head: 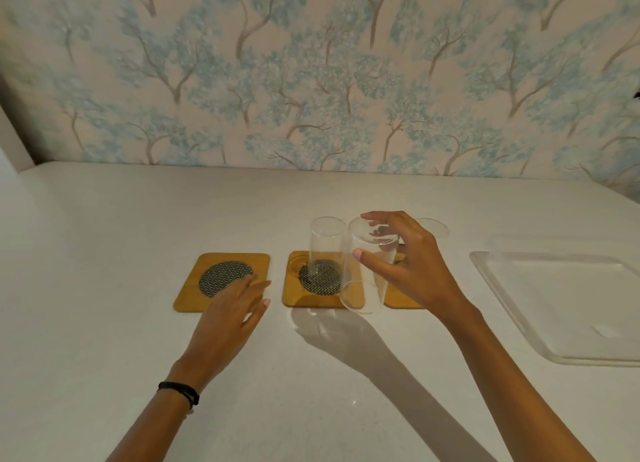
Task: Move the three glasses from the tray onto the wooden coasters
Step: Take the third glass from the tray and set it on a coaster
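Three wooden coasters lie in a row on the white counter. The left coaster holds nothing, and my left hand rests flat on its front right corner, fingers apart. A clear glass stands upright on the middle coaster. My right hand grips a second clear glass by its rim, held in the air in front of the middle and right coasters. The right coaster is mostly hidden behind that hand. A third glass rim shows behind my right hand.
A clear plastic tray lies at the right with nothing in it. The counter meets a wall with blue tree wallpaper at the back. A dark band is on my left wrist.
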{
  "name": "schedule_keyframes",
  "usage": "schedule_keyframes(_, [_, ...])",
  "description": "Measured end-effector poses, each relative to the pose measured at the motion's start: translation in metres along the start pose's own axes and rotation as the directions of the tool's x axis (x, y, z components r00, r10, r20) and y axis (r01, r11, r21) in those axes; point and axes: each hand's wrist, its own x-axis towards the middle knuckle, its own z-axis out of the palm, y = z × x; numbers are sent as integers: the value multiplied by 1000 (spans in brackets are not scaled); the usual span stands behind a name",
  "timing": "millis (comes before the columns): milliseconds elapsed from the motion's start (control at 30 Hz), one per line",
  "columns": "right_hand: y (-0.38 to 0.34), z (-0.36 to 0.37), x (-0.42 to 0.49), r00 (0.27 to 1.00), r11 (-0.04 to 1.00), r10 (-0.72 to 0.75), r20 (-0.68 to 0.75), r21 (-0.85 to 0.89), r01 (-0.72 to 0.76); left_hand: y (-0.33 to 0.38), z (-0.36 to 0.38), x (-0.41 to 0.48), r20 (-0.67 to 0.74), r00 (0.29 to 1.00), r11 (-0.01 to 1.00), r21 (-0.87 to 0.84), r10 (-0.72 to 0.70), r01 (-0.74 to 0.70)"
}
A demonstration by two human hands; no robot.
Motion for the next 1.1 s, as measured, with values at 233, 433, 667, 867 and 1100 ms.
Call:
schedule_keyframes(233, [-7,41,17,998,1000,-23,51,22,22,-50,-25,-3,-18,994,992,55,-108,109])
schedule_keyframes(433, [-14,76,30,994,999,-23,104,49,18,-73,-29,-2,-36,986,983,81,-163,165])
schedule_keyframes(667, [-16,116,46,988,996,-8,152,87,-6,-78,-28,-4,-28,980,973,118,-196,198])
schedule_keyframes(867, [-15,151,59,982,990,2,186,138,-28,-81,-32,-5,-27,965,956,128,-261,263])
schedule_keyframes(1100, [-14,195,76,980,982,20,197,179,-56,-86,-31,-5,18,955,947,134,-297,292])
